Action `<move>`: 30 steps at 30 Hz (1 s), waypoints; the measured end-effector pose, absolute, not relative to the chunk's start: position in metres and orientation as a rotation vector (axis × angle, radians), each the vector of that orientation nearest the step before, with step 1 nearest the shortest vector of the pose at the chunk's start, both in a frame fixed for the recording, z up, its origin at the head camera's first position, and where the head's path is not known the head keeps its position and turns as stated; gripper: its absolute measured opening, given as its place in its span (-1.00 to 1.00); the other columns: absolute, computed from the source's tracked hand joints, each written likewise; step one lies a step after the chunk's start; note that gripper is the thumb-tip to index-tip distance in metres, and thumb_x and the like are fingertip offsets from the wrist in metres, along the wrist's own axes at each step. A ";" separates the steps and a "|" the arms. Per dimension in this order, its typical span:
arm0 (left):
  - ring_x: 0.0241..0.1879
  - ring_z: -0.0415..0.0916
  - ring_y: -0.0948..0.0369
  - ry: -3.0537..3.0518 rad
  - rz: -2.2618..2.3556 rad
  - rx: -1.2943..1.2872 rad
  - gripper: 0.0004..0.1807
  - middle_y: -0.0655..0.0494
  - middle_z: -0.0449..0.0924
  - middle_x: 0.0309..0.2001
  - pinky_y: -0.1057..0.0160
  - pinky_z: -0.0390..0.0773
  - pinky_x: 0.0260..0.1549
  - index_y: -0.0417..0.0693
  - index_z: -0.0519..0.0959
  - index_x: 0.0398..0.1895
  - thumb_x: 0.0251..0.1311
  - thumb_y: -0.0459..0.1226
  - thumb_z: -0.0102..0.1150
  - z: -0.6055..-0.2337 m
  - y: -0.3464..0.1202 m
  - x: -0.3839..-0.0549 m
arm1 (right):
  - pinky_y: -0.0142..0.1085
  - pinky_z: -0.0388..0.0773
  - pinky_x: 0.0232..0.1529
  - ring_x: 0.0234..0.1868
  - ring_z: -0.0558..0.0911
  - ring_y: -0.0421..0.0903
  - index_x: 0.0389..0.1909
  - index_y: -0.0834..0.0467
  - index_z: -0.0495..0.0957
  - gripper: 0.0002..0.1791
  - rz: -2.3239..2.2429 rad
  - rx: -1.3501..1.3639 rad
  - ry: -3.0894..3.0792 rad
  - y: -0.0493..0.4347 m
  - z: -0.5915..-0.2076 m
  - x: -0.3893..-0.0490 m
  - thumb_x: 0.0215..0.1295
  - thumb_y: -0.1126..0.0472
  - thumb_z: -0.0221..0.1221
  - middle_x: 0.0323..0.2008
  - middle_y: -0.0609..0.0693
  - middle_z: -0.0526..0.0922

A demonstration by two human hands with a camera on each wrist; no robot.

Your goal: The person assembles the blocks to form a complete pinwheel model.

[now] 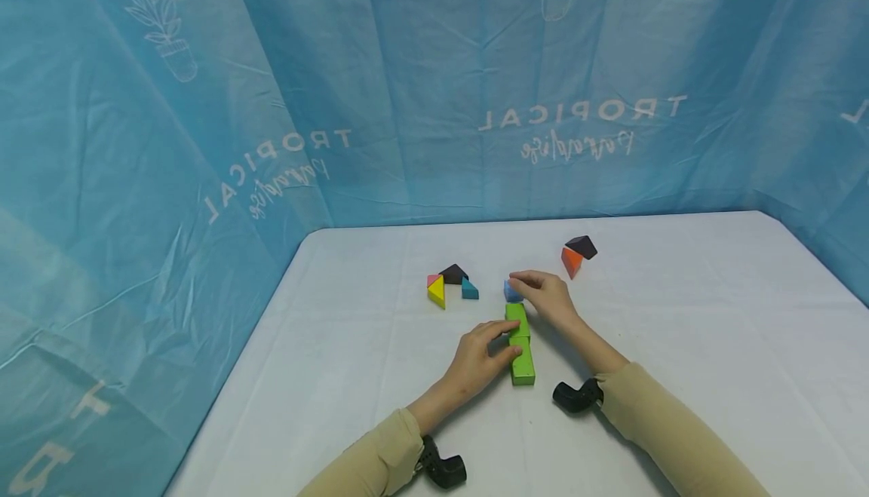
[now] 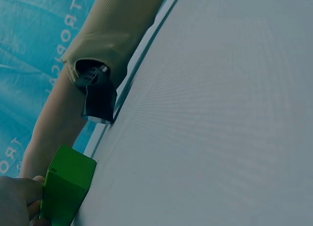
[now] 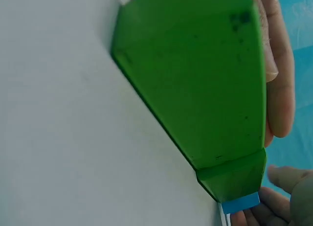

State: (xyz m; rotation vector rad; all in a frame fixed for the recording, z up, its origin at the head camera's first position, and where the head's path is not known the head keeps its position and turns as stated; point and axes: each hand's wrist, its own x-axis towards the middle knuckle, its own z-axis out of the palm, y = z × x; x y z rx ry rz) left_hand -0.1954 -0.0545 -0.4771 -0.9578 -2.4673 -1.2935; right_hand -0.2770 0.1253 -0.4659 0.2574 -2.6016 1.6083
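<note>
Left grip (image 1: 473, 360) touches two oblong, bright-green blocks (image 1: 521, 339).

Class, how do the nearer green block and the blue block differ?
The nearer green block shows almost whole; the blue block is partly hidden. The green block forms the row's near end, the blue block its far end. Both rest on the white table.

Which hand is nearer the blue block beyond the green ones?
Right: the right hand is at the blue block; the left hand is farther off, touching the green blocks.
</note>
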 end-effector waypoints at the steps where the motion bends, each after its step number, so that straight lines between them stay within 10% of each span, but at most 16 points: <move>1: 0.10 0.44 0.19 -2.462 -1.290 -0.961 -0.56 0.03 0.54 0.08 0.25 0.42 0.08 -0.16 0.51 0.13 0.18 -0.25 0.26 -0.477 -0.054 -0.195 | -0.05 0.49 0.03 0.02 0.57 0.05 0.02 0.21 0.60 -0.60 1.612 0.267 -2.605 0.125 -0.465 -0.278 0.29 0.03 0.19 -0.04 0.11 0.64; 30: 0.10 0.44 0.19 -2.473 -1.289 -0.951 -0.55 0.03 0.54 0.09 0.25 0.42 0.08 -0.16 0.50 0.14 0.18 -0.25 0.26 -0.477 -0.055 -0.195 | -0.03 0.48 0.03 -0.01 0.57 0.05 -0.01 0.22 0.61 -0.68 1.529 0.357 -2.727 0.125 -0.462 -0.264 0.30 0.15 0.18 -0.06 0.10 0.64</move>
